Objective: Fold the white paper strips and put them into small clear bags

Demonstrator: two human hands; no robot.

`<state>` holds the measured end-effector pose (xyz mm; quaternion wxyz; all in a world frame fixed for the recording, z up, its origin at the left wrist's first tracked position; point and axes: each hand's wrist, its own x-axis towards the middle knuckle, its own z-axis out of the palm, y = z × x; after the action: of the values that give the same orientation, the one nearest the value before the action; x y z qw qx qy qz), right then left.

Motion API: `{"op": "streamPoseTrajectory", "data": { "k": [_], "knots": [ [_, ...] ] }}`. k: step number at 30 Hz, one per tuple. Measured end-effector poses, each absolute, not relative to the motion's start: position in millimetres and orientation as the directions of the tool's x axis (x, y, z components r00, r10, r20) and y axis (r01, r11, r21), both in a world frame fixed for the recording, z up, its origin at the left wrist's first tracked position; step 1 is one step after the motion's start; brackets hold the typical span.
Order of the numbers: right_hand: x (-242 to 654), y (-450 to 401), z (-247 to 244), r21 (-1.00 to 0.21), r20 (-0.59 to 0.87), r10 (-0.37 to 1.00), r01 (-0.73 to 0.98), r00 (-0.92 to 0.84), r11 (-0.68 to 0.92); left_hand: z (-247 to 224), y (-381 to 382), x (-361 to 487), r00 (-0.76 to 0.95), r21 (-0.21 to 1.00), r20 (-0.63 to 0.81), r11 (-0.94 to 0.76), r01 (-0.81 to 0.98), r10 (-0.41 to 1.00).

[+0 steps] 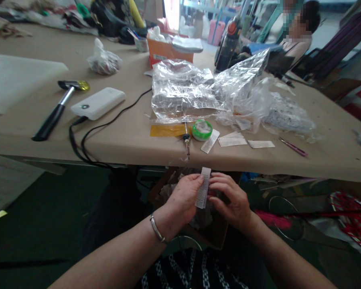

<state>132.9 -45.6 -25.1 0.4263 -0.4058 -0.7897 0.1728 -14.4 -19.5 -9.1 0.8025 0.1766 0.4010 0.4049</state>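
Observation:
Below the table's front edge, my left hand (183,196) pinches a narrow white printed strip (203,188) between thumb and fingers. Just to its right is my right hand (231,200), fingers bent and thumb apart, close to the strip's edge; nothing shows in its grasp. Ahead of both hands, a thin tool like a soldering iron (186,140) points toward me over the table edge. Beside it stands a small round green tin (202,130) with pale stuff inside. More white printed strips (233,139) lie to the right of the tin.
Clear plastic bags (186,90) cover the table's middle. A hammer (58,110), a white box with a cable (98,103) and an orange carton (168,50) stand around them. Pink tweezers (293,147) lie right. Under my hands is a cardboard box (219,235). People sit at far right.

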Motion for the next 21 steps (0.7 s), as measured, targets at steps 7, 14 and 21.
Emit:
{"op": "streamPoseTrajectory", "data": {
  "k": [7,14,21],
  "knots": [
    [133,-27,-23,-0.996,-0.082,0.995,0.028,-0.061,-0.081,2,-28,-15,0.424,0.661,-0.513,0.659,-0.36,0.746],
    [126,-30,-24,-0.985,-0.167,0.98,-0.026,-0.109,-0.17,-4,-32,-23,0.565,0.694,-0.477,0.683,-0.227,0.673],
    [125,-34,-20,-0.996,0.002,0.994,0.086,-0.106,0.011,-9,-31,-28,0.606,0.64,-0.481,0.726,-0.251,0.633]
  ]
}}
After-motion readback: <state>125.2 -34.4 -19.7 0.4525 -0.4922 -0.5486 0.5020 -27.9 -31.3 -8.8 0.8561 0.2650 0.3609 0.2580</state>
